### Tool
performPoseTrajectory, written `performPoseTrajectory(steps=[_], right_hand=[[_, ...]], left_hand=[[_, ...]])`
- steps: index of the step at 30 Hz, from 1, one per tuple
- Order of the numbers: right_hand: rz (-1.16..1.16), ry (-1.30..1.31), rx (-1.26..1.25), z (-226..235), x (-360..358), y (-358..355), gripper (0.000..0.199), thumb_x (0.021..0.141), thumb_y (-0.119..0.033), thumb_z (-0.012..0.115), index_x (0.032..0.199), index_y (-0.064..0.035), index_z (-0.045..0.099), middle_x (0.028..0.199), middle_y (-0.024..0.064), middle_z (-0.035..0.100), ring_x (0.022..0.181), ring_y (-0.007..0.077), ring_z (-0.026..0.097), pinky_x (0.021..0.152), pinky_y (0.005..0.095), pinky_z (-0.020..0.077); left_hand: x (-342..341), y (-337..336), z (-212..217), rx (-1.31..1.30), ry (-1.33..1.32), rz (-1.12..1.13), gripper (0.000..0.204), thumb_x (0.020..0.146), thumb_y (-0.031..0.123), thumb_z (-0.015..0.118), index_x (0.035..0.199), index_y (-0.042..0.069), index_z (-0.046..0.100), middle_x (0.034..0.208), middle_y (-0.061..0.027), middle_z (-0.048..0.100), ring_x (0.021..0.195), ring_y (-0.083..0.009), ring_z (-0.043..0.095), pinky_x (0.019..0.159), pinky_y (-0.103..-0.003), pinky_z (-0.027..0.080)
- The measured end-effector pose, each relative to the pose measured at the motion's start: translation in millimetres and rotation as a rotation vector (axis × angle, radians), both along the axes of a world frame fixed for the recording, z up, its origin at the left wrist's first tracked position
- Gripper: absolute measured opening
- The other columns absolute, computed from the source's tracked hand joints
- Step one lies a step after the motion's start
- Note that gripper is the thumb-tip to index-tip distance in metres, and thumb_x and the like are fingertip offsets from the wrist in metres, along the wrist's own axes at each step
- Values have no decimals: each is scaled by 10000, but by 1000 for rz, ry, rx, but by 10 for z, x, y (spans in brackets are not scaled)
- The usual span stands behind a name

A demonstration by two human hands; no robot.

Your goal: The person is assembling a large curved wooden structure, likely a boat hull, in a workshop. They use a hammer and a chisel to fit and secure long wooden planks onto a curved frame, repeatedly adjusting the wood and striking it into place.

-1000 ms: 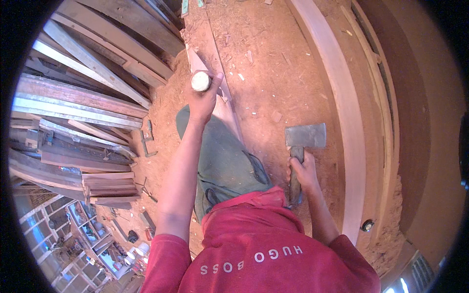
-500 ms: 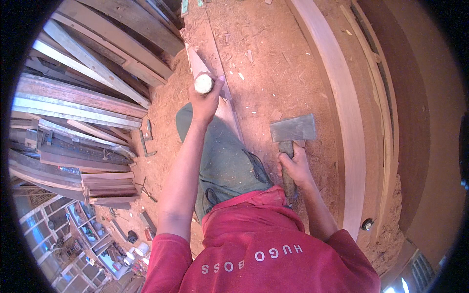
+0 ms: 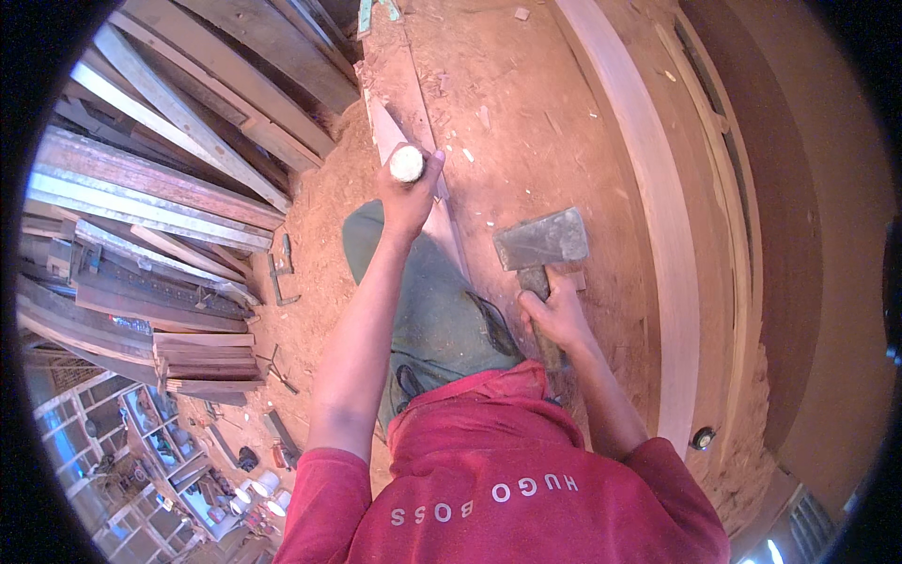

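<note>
My left hand [image 3: 410, 199] is wrapped round an upright chisel-like tool [image 3: 407, 164]. Only its pale, round handle end shows from above; the lower part is hidden by the hand. Beneath it a reddish board [image 3: 439, 228] runs lengthwise, alongside my leg in dark green trousers. To the right, my right hand [image 3: 560, 315] grips the handle of a mallet [image 3: 540, 239] with a heavy, grey, block-shaped head. The mallet head is held in the air, apart from the chisel-like tool.
Stacked planks [image 3: 155, 193] fill the left side. A long curved board [image 3: 658, 179] runs down the right. Wood chips and sawdust cover the ground. A clamp-like metal tool [image 3: 279, 273] lies by the planks, and white containers [image 3: 266, 484] stand at the lower left.
The mallet has moved left and seems lifted, its head tilted differently. My left hand stays on the chisel-like tool at nearly the same place over the board. The view has shifted slightly.
</note>
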State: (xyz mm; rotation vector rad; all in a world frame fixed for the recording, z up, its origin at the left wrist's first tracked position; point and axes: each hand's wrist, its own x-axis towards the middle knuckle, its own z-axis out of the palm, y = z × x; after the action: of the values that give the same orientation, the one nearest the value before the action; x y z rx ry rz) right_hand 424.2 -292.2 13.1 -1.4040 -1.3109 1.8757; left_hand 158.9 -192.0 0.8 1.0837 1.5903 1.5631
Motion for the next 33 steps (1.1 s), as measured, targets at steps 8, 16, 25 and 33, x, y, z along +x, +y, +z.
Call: performPoseTrajectory(steps=[8,16,25,33], right_hand=[[45,-87,87,167,-104,52,262,882,-144,632,1079,22,585,708,85,625,573,177,607,541,334,492],[-207,90,772,1234,-486,556,266,900,-159,674,1080,27,612,902,146,678,822,258,667,759,395,519],[449,-557,789,1199,-748,1026,343,915,-203,601,1151,33,518,944,298,646,898,466,640,759,534,524],[105,-59,1211,1365,-725,907,386,911,-170,609,1247,0,526,937,257,665,823,416,687,710,486,547]], left_hand=[[40,-11,39,-40,47,-2,177,873,101,752,817,59,589,742,35,574,697,-66,523,649,-248,455],[136,-40,-16,102,71,-69,193,872,119,757,841,60,576,755,28,573,714,-72,519,673,-252,455],[75,-47,-77,82,14,-169,251,828,-43,688,1069,12,646,987,-25,700,927,-114,640,842,-290,514],[138,-128,-39,178,0,-41,234,833,-13,717,1057,14,655,999,-42,713,933,-130,658,835,-302,518]])
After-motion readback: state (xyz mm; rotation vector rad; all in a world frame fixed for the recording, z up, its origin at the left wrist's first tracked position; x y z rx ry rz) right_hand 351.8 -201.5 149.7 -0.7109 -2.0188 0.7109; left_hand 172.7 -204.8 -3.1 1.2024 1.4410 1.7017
